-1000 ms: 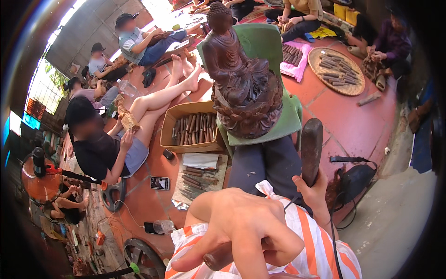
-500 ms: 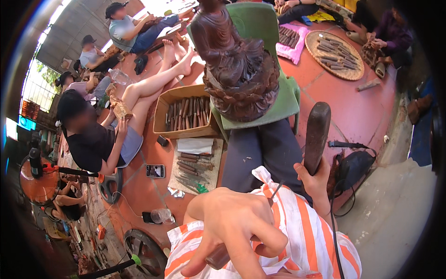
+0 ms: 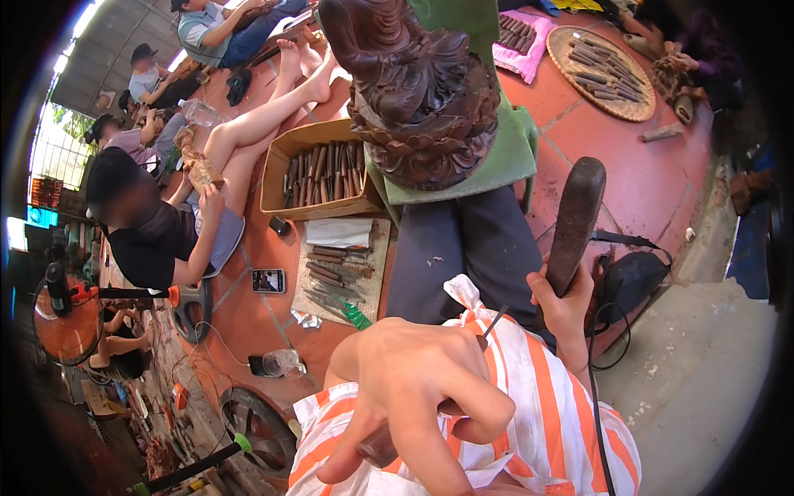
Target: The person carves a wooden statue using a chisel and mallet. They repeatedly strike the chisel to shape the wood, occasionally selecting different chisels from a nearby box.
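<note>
My left hand (image 3: 413, 364) is low in the middle, its back toward me, closed around a wood-carving chisel. The chisel's rounded wooden handle (image 3: 378, 447) shows below the palm, and its thin dark blade (image 3: 497, 320) points up to the right past the knuckles. To the right, my right hand (image 3: 566, 302) grips a dark wooden mallet (image 3: 577, 219), held nearly upright. Ahead, a dark carved wooden statue of a seated robed figure (image 3: 422, 107) rests on a green plastic chair (image 3: 517, 157), apart from the chisel. Its head is cut off by the frame's top.
Orange-and-white striped cloth (image 3: 538, 397) covers my lap. To the left are a cardboard box (image 3: 318, 211) full of chisels, a mat (image 3: 372, 277) with more tools, a phone (image 3: 269, 281) and a seated co-worker (image 3: 157, 231) holding a carving. A woven tray (image 3: 641, 107) lies at far right.
The statue, chair and box have shifted up and left in view. The mallet has moved slightly right and up. Both hands keep their holds.
</note>
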A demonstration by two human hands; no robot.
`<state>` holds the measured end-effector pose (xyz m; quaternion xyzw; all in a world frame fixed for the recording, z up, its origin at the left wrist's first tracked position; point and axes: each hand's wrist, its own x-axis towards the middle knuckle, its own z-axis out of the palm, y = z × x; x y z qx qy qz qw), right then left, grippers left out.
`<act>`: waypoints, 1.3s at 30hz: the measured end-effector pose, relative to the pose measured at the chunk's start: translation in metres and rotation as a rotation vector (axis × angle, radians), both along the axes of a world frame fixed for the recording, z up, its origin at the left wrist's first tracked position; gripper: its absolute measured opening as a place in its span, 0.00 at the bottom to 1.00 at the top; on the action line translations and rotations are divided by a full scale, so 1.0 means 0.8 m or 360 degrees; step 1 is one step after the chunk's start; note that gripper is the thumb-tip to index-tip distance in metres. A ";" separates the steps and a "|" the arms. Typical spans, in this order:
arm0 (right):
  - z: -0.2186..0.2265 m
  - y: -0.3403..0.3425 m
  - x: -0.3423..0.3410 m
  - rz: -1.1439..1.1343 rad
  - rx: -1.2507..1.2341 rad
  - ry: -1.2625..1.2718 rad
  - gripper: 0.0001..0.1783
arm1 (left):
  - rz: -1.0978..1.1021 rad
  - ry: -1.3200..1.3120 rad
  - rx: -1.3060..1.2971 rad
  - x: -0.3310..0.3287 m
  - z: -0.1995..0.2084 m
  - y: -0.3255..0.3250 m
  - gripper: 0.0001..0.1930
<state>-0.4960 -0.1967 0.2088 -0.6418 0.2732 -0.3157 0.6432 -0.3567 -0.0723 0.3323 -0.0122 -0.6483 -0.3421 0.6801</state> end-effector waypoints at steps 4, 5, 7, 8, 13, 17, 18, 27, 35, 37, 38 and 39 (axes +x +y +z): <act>0.000 0.001 0.004 0.0011 0.0004 0.0018 0.15 | -0.0099 -0.0211 0.0182 0.014 0.011 0.008 0.27; -0.002 0.000 0.004 0.0014 -0.0029 0.0031 0.15 | -0.0143 -0.0204 0.0178 0.017 0.019 0.002 0.25; 0.000 0.001 0.005 0.0032 0.0027 0.0019 0.15 | -0.0137 -0.0177 0.0154 0.020 0.017 -0.002 0.25; 0.001 0.001 0.006 0.0043 0.0055 0.0012 0.15 | -0.0076 -0.0162 0.0131 0.023 0.004 0.003 0.28; -0.005 -0.005 -0.001 0.0018 0.0021 -0.0001 0.15 | 0.0483 -0.0087 0.0424 0.049 -0.023 0.013 0.31; -0.006 -0.004 0.004 0.0016 0.0070 -0.0026 0.15 | 0.1725 -0.0569 0.1314 0.055 -0.022 0.027 0.16; -0.007 -0.003 0.004 0.0019 0.0064 -0.0023 0.16 | 0.1876 -0.0625 0.1341 0.057 -0.030 0.026 0.16; -0.008 -0.004 0.022 0.0161 -0.0053 -0.0058 0.18 | 0.2413 -0.0756 0.1488 0.083 -0.071 0.020 0.10; -0.011 -0.013 0.021 0.0322 -0.0099 0.0076 0.27 | 0.2335 -0.0900 0.1489 0.091 -0.079 -0.003 0.07; -0.012 -0.015 0.023 0.0311 -0.0078 0.0055 0.27 | 0.2286 -0.0816 0.1498 0.089 -0.075 -0.009 0.06; -0.012 -0.016 0.025 0.0306 -0.0066 0.0044 0.27 | 0.2247 -0.0714 0.1500 0.089 -0.072 -0.011 0.06; -0.011 -0.016 0.025 0.0293 -0.0051 0.0039 0.27 | 0.2204 -0.0611 0.1499 0.089 -0.069 -0.014 0.06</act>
